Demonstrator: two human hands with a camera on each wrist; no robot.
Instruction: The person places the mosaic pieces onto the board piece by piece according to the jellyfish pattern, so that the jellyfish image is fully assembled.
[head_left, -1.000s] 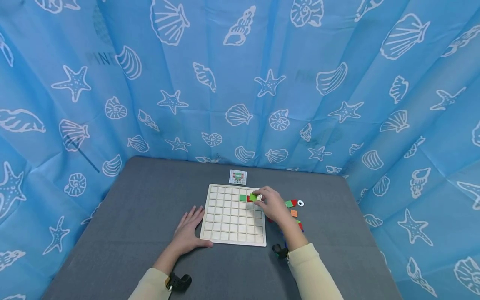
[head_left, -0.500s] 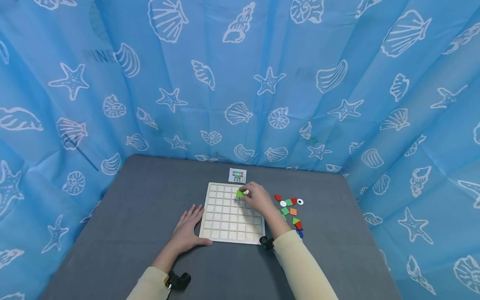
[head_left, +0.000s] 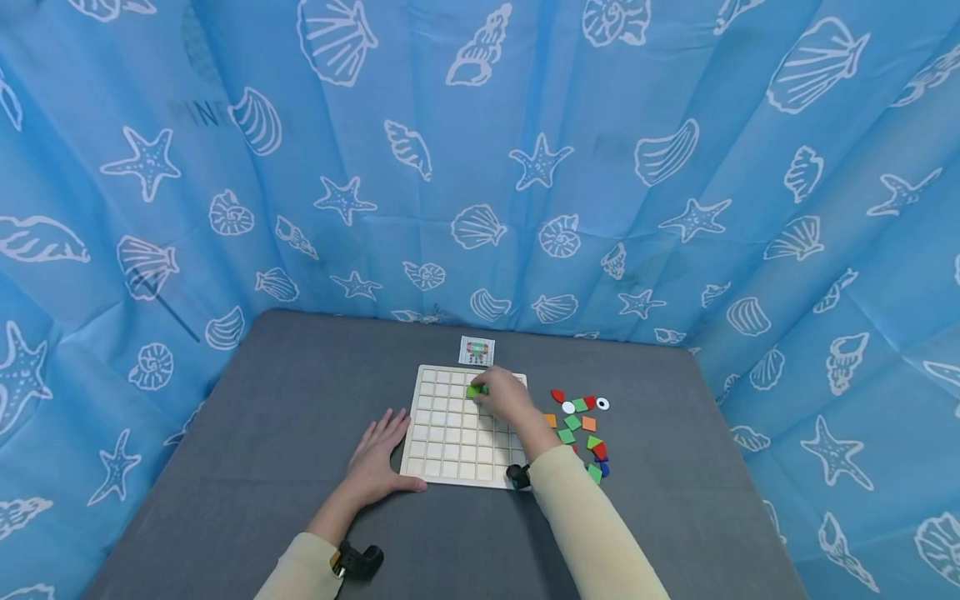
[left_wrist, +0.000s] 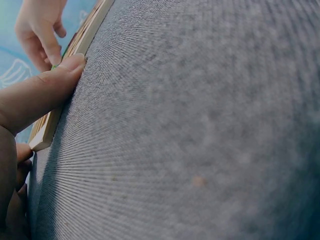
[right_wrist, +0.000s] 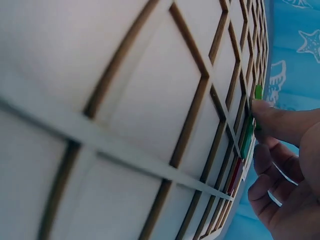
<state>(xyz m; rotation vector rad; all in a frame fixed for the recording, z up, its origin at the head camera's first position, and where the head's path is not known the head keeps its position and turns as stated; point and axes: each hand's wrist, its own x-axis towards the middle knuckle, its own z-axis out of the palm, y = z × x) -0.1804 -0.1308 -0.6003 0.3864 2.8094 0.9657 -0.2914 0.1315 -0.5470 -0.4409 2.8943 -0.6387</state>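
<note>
A pale wooden grid board (head_left: 447,433) lies on the grey table. My right hand (head_left: 510,396) reaches over its far rows, pinching a light green tile (head_left: 472,391) between thumb and fingers. In the right wrist view a darker green tile (right_wrist: 247,137) and a red tile (right_wrist: 234,176) sit in neighbouring cells beside that hand. My left hand (head_left: 375,467) rests at the board's near-left corner, fingers spread along the left side. Its thumb (left_wrist: 65,75) touches the front edge.
Right of the board lie several loose pieces, among them an orange square (head_left: 588,423), a green square (head_left: 572,422), a white disc (head_left: 568,407) and blue pieces (head_left: 604,468). A small printed card (head_left: 476,350) lies behind the board. A blue shell-patterned curtain (head_left: 480,167) hangs behind the table.
My right hand has moved left over the board with the light green tile, from near the red tile to left of the darker green one. My left hand has stayed in place.
</note>
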